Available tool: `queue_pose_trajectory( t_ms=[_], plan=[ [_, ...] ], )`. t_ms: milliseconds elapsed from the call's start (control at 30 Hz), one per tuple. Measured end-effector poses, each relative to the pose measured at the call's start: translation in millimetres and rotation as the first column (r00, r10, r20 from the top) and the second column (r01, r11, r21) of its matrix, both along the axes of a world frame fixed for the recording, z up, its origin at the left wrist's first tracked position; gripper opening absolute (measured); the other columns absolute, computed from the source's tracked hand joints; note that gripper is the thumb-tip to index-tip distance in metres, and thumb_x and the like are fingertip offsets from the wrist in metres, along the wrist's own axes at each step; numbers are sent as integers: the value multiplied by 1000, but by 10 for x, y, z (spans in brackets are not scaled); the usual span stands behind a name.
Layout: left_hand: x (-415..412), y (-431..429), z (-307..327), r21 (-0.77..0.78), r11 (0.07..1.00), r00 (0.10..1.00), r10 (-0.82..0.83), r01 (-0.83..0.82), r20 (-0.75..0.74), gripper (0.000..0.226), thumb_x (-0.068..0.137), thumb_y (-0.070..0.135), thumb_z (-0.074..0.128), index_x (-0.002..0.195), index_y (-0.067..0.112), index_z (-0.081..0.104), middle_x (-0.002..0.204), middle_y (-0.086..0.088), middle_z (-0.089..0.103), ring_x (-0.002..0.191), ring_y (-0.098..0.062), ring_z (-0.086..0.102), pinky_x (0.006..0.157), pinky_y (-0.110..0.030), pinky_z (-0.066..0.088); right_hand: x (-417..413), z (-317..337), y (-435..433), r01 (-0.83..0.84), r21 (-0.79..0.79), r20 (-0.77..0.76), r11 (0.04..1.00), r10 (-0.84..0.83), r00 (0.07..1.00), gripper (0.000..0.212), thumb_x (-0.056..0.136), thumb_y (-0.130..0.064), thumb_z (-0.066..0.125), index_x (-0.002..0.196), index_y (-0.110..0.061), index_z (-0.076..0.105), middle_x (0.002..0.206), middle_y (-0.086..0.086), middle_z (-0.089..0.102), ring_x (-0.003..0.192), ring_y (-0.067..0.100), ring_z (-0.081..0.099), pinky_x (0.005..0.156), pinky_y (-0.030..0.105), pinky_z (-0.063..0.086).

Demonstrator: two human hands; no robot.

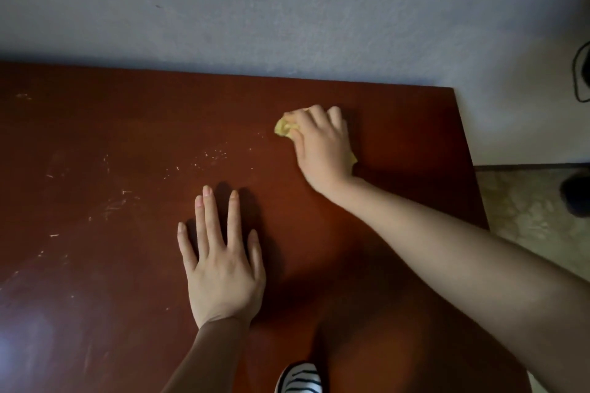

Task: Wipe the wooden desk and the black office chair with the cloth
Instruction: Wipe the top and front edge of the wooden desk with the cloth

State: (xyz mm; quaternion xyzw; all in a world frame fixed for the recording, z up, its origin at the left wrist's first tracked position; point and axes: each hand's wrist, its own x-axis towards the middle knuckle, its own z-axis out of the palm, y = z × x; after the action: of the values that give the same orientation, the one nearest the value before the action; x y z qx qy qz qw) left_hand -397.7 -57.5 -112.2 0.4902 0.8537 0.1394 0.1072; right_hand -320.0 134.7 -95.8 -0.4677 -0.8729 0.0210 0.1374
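The dark reddish wooden desk (111, 143) fills most of the view, with pale scratches and specks across its left and middle. My right hand (322, 147) grips a bunched yellow cloth (285, 128) and holds it down on the desk near the far right corner. Most of the cloth is hidden under that hand; a bit also shows at the hand's right side. My left hand (220, 258) rests flat on the desk with fingers spread, nearer to me and left of the right hand. No black office chair is in view.
A grey-white wall (255, 3) runs along the desk's far edge. The desk's right edge drops to a patterned floor (526, 214). A black cable (579, 73) hangs at the far right, above a dark object (576, 195) on the floor. Striped fabric (298, 376) shows at the bottom.
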Motion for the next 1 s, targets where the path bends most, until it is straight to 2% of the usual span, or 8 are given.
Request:
queue_pose_trajectory(
  t_ms=[167,300,367,400,567,733,833,1000],
  plan=[
    [3,-14,-7,11,1000,1000,15,-15,-9,63,96,37,25,150,6,20,158,-11,11,146,-21,8,117,-44,3,75,-18,-400,-325,-19,-61,945,324,944,26,84,-12,67,110,-16,70,99,4,66,86,31,54,71,40,46],
    [15,-7,-13,14,1000,1000,13,-13,-21,64,95,37,25,149,2,21,158,-13,14,146,-24,12,117,-46,6,489,-50,-440,-669,-33,-78,743,665,743,25,86,-15,68,111,-18,71,99,1,68,92,20,45,76,38,47],
    [20,-3,-13,13,1000,1000,12,-11,-23,64,95,38,25,149,2,22,158,-13,14,146,-24,11,117,-45,5,721,-63,-357,-712,-20,-48,702,711,702,24,86,-16,68,109,-19,72,101,0,69,95,19,46,79,39,49],
    [20,-3,-13,10,1000,1000,11,-11,-22,64,95,38,25,149,3,21,158,-12,13,146,-23,10,117,-44,4,824,-70,-302,-698,-7,-30,716,698,716,23,86,-16,68,108,-19,73,101,0,70,95,20,48,80,40,50],
    [10,5,-2,3,1000,1000,8,-8,-23,64,96,38,24,150,5,19,158,-9,9,146,-20,7,118,-41,0,1263,-33,112,-424,-15,-81,906,422,903,25,89,-20,60,110,-13,72,104,6,68,91,25,50,84,36,46],
    [-6,-10,-23,3,1000,1000,10,-10,-25,64,95,38,24,150,6,17,159,-9,9,146,-19,6,117,-41,-1,1595,40,662,-75,-91,-28,993,73,997,29,88,-9,63,117,-9,66,107,15,64,92,31,47,82,28,34],
    [5,-8,-32,7,1000,1000,14,-13,-17,64,95,38,25,150,6,17,158,-9,11,146,-20,8,117,-41,0,1719,79,1023,213,-133,13,968,-213,977,30,92,-8,56,121,-12,63,115,16,60,105,38,48,88,34,34],
    [17,2,-28,20,1000,1000,18,-18,-8,64,95,38,27,150,6,19,158,-9,13,146,-20,10,117,-42,1,1660,118,1463,593,-207,-3,778,-606,795,27,93,-14,52,118,-13,61,124,15,59,118,34,49,96,33,38]
  ],
)
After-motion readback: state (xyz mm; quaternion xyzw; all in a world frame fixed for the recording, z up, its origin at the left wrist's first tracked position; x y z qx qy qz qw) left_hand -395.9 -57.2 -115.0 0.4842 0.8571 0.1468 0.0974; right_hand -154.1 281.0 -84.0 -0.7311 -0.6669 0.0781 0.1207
